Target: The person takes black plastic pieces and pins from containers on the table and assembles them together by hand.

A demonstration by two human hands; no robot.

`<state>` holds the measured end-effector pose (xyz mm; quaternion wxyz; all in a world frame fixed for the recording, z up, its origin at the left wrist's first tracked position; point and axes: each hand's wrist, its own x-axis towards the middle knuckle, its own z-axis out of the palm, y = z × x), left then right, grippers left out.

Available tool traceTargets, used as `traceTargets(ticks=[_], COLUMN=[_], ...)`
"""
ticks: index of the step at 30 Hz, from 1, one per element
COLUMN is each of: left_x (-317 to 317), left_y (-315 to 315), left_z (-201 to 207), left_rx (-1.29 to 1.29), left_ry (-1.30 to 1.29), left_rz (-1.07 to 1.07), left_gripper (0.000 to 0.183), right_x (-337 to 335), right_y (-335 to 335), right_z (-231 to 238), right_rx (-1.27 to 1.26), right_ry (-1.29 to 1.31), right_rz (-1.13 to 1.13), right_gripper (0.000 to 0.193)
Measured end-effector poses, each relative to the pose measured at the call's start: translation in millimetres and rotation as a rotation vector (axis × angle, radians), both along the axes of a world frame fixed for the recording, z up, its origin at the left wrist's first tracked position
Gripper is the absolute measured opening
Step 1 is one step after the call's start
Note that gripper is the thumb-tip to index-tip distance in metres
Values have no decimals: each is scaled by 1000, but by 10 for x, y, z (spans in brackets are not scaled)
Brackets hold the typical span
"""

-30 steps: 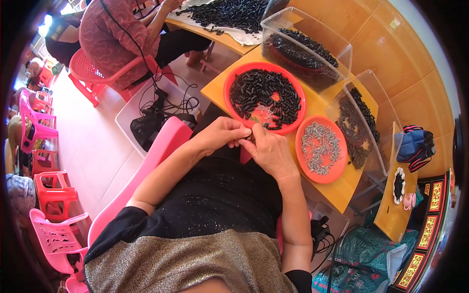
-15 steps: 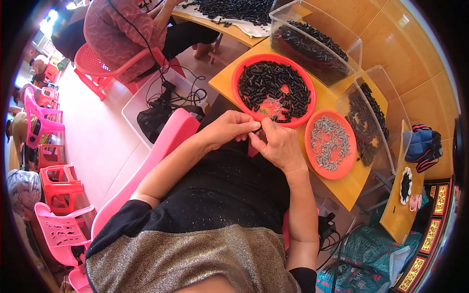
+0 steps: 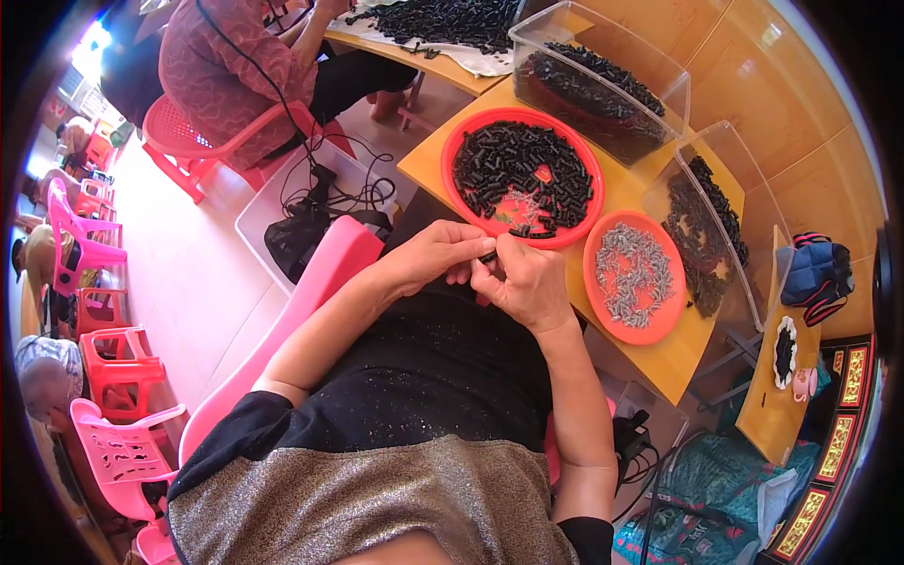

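Observation:
My hands meet over my lap, just off the near edge of the red round tray [image 3: 595,215]. Between the thumb and fingers of my left hand [image 3: 438,256] is a small black tubular piece [image 3: 488,257]. My right hand [image 3: 532,282] is closed in a pinch at the piece's right end; what sits between its fingertips is hidden. Many black tubular pieces [image 3: 504,165] fill the red tray, with some small grey screw-like parts [image 3: 524,205] at its near side. An orange oval plate [image 3: 603,311] right of my hands bears many more of these grey parts.
Two clear plastic bins [image 3: 683,104] of black pieces stand on the yellow table [image 3: 673,363]. A person in a patterned red shirt [image 3: 212,66] sits at another table, far left. Cables and a black bag [image 3: 294,245] lie in a bin at left. Pink chairs [image 3: 113,443] line the left side.
My hands have shifted slightly down and left, still together at the black piece. The whole view has moved a little; trays and bins look unchanged.

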<state>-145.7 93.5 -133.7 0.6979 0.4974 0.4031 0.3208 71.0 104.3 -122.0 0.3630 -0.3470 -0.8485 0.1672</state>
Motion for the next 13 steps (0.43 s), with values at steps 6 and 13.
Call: traceTargets(ticks=[6,13], left_x=[200,129], left_y=[-155,-85], left_z=[321,56], left_rx=[123,207], left_ry=[272,375], left_rz=[71,-36], left_gripper=[44,47], right_x=[-97,-201], right_y=[-43,-125], right_z=[-152,-300], right_rx=[17,47], right_ry=[46,8], right_rz=[125,85], right_gripper=[31,36])
